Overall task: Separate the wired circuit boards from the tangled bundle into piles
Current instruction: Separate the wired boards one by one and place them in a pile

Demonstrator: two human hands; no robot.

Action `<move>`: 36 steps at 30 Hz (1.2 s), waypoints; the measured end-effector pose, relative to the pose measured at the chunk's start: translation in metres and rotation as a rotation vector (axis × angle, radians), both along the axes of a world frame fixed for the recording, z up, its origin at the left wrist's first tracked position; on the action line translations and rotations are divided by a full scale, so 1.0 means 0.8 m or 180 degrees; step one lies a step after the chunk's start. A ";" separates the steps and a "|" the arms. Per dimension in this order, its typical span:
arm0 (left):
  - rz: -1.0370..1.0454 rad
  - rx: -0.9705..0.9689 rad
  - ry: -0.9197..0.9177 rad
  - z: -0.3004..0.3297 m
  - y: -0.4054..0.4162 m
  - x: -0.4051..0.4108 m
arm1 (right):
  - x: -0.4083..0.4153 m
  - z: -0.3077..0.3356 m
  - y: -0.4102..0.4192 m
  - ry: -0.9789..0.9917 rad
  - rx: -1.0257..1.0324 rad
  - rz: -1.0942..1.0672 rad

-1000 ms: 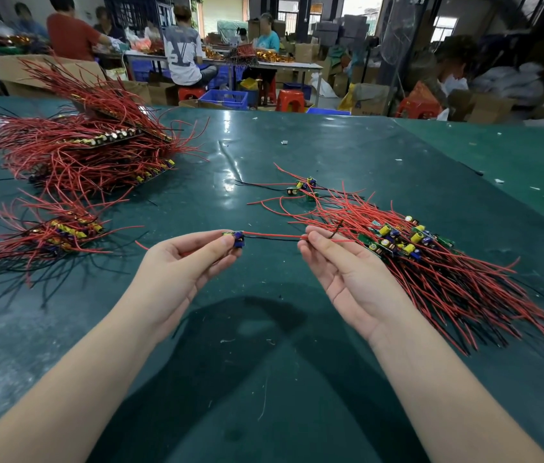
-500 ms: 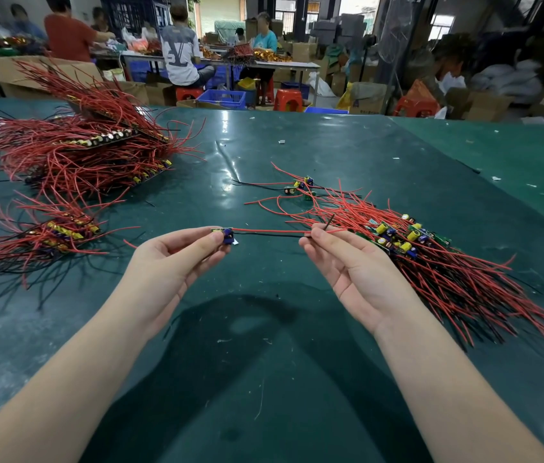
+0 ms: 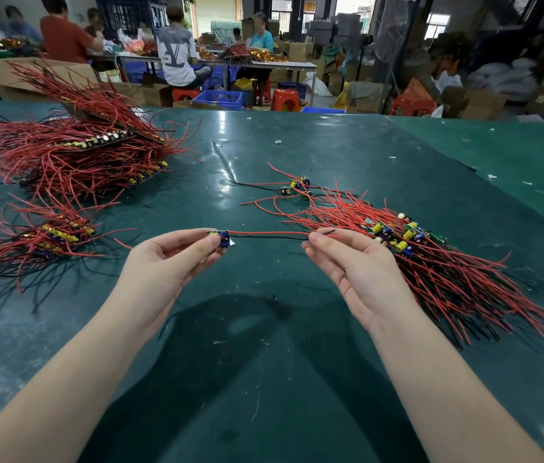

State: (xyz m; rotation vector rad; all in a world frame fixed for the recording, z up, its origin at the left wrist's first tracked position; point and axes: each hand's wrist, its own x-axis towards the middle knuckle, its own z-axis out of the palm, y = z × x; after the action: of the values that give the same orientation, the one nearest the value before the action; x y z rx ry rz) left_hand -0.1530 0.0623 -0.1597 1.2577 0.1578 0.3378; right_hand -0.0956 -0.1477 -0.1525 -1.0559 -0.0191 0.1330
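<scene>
Pinching one small board point(image 3: 220, 236) w/ left hand point(image 3: 170, 262), right hand point(image 3: 354, 262) nipping its red+black wires point(image 3: 270, 234) taut above table point(image 3: 263, 379), beside tangled bundle point(image 3: 431, 262). Light, floppy; wires likely snag, so grip board edges.

A small circuit board point(image 3: 219, 236) with a blue part is pinched in the left hand point(image 3: 170, 262); its red and black wires point(image 3: 270, 234) stretch level to the right hand point(image 3: 354, 265), which pinches their ends. Just right of that hand lies the tangled bundle point(image 3: 431, 262); left of the left hand lie two sorted piles point(image 3: 46, 238), point(image 3: 73, 152).
</scene>
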 end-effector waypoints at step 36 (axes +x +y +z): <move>-0.0047 -0.0390 0.0141 0.000 0.003 0.003 | -0.007 0.019 -0.001 0.0522 0.0821 0.0541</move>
State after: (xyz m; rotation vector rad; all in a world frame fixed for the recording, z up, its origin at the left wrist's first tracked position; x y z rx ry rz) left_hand -0.1510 0.0649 -0.1598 1.1452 0.2040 0.2835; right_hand -0.1015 -0.1487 -0.1375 -0.7824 0.0218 0.3615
